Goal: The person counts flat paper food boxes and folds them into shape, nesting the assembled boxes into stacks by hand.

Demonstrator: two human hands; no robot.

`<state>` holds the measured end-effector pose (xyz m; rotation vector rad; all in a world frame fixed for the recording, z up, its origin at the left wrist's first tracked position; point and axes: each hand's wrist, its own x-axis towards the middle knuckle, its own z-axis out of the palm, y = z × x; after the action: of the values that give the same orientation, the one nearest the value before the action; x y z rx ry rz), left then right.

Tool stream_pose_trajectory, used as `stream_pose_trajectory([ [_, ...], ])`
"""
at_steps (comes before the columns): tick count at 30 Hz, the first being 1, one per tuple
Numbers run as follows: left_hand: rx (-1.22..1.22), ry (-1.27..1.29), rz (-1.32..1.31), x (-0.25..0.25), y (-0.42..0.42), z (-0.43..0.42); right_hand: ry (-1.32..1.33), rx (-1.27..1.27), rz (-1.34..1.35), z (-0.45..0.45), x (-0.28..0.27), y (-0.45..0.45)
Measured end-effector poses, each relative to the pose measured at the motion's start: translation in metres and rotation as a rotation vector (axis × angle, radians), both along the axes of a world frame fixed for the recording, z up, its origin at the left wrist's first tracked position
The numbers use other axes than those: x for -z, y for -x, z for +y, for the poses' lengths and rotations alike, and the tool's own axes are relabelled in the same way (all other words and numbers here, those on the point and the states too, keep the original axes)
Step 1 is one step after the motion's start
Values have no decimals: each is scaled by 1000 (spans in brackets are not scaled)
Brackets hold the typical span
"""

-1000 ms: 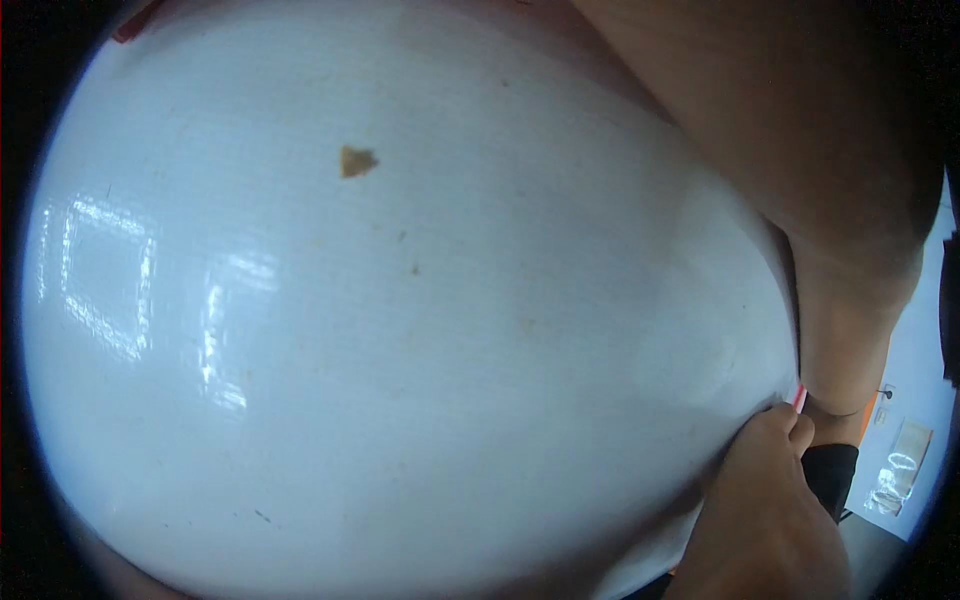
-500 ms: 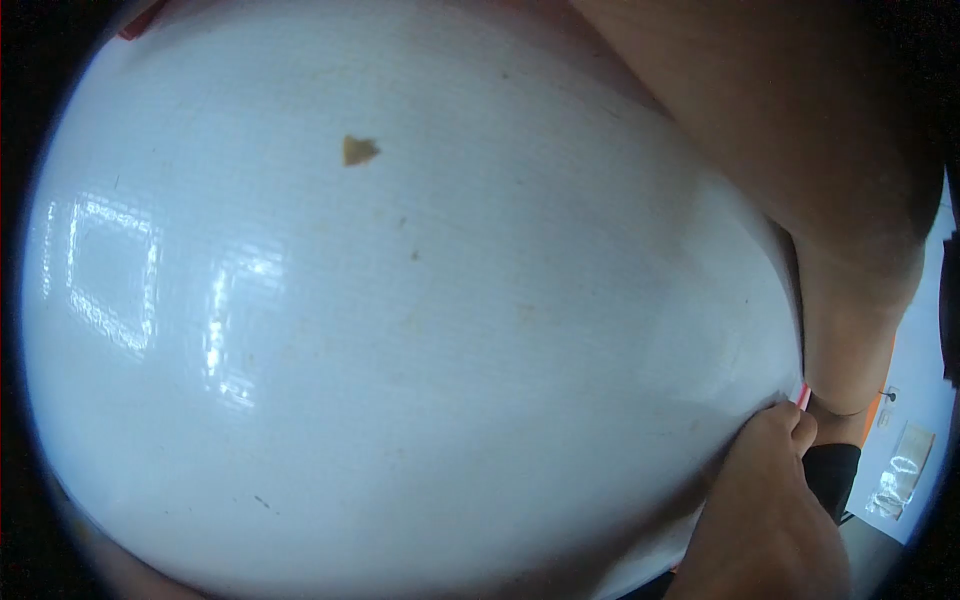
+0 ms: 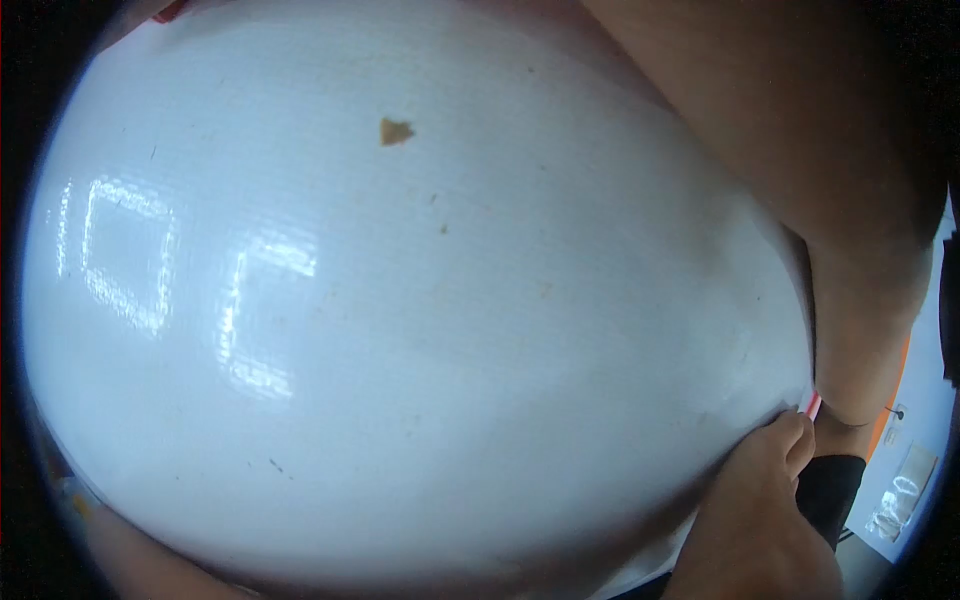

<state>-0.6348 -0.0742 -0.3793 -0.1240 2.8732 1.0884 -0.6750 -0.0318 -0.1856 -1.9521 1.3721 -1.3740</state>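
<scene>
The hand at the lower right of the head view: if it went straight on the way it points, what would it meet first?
Probably the glossy white surface, at its edge; this hand already appears to touch it. Beyond lies a bare limb, though depth is unclear.

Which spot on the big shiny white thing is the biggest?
The brown, three-cornered spot near the top; the others are just tiny specks or thin streaks.

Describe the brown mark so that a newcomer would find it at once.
Most of the view is a glossy white surface. In its upper part, left of the picture's centre, above and right of the bright reflections, sits the brown mark. It is wedge-shaped and far larger than the small dark specks below it.
</scene>
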Motion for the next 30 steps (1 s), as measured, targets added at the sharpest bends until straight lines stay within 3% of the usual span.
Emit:
stream_pose_trajectory([
  [7, 63, -25, 21, -30, -54, 12, 14, -32, -36, -6, 5, -18],
  [11, 191, -98, 87, -82, -102, 21, 38, -58, -73, -19, 12, -33],
  [14, 292, -239, 145, -114, -176, -26, 62, -68, -153, -92, 45, -95],
  [17, 394, -236, 192, -197, -170, -1, 182, -105, -109, -80, -17, -69],
  [19, 443, -290, 343, -240, -202, -57, 166, -110, -56, -164, -40, -114],
  [21, 452, -308, 518, -291, -143, -1, 130, -91, -49, -114, -95, -62],
  [22, 525, -245, 270, -338, -131, 34, 107, -76, -48, -61, -114, -40],
  [23, 402, -257, 243, -372, -79, 119, 106, -95, -39, 32, -133, 29],
  [24, 277, -276, 223, -357, -161, 54, 97, -114, -29, -28, -103, -37],
  [25, 130, -260, 172, -261, -192, 92, 97, -128, -12, 19, 15, -54],
  [26, -30, -255, 119, -287, -343, 79, 57, -175, -9, 16, 12, -191],
  [27, -272, -117, 235, -313, -298, 73, 5, -227, -23, 19, -2, -135],
  [28, -391, 80, 414, -345, -339, 27, 10, -258, 15, 2, -40, -162],
  [30, -818, 270, 602, -396, -284, -25, -23, -263, 12, -14, -92, -105],
])
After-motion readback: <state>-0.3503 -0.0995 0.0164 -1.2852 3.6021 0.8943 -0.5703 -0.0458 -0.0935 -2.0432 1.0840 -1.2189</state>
